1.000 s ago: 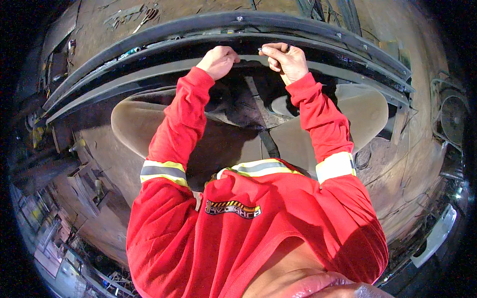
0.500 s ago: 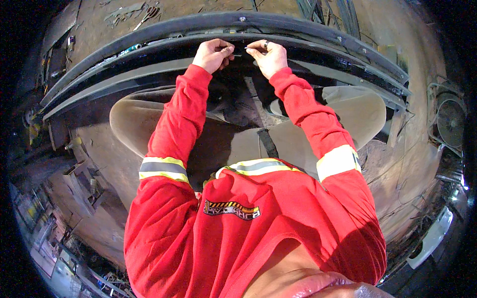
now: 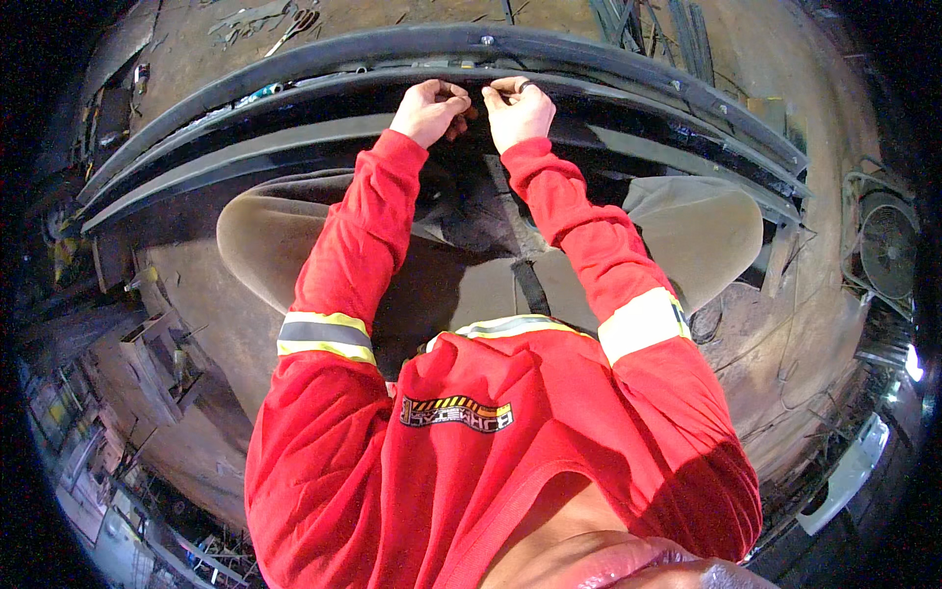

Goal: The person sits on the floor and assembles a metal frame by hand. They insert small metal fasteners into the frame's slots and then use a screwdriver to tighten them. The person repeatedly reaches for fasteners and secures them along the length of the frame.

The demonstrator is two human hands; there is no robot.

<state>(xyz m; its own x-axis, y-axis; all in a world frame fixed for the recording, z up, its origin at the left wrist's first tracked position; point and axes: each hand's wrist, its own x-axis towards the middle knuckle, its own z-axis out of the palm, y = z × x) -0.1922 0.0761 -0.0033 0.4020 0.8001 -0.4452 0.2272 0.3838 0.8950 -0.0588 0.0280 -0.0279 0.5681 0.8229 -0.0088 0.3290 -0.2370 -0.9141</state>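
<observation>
My left hand (image 3: 428, 112) and my right hand (image 3: 518, 112) are close together over the long dark metal beams in front of me. Thumb and fingers of the left hand are pinched, the fingertips pointing toward the right hand. My right hand is also curled into a pinch and wears a dark ring. Anything between either set of fingertips is too small or hidden to name. Just beyond the hands runs the far beam (image 3: 579, 51), with a bolt-like bright spot (image 3: 488, 41) on it. A nearer grey beam (image 3: 265, 145) passes below my wrists.
A teal-coloured tool (image 3: 259, 93) lies in the channel between the beams at left. Scissor-like metal handles (image 3: 294, 31) and long dark bars (image 3: 693, 41) lie on the floor beyond. A round caged fan (image 3: 888, 250) stands at right, and an angular metal piece (image 3: 157, 358) at left.
My right hand has moved slightly left and turned more upright, its fingers curling in. My left hand has shifted a little right. The small pale bit at the right fingertips no longer shows.
</observation>
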